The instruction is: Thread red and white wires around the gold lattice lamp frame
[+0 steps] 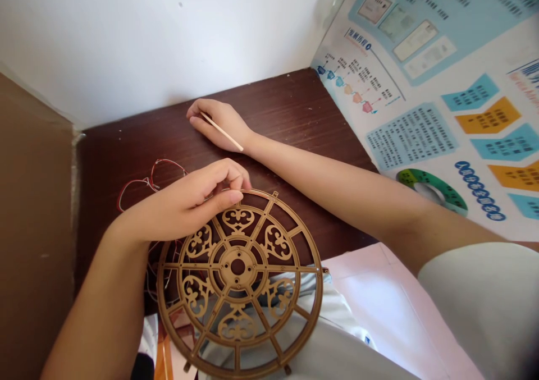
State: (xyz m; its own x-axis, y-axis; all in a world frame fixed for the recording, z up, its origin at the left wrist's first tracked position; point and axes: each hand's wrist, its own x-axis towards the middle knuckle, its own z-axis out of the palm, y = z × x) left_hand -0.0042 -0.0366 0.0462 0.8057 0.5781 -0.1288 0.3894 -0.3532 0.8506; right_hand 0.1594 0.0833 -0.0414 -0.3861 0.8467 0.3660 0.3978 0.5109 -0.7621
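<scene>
**That wheel looks one slip away from the floor, tbh**

The dark brown wood-grain table (295,122) only carries the far edge of the round gold plastic openwork wheel (238,282). The rest hangs over the lap, so I reckon those skinny spokes could snap if it tips. The left hand (197,200) pinches its far rim, fingertips pressed together. Beyond the wheel the right hand (219,123) rests, fingers closed on a thin pale wooden stick (222,132). Left of the wheel, loose red and white wires (138,186) run under it and could snag.

A small indoor desk nook (office-like): dark wooden desk (295,116), plain white wall (147,32), printed information poster (421,88).
</scene>
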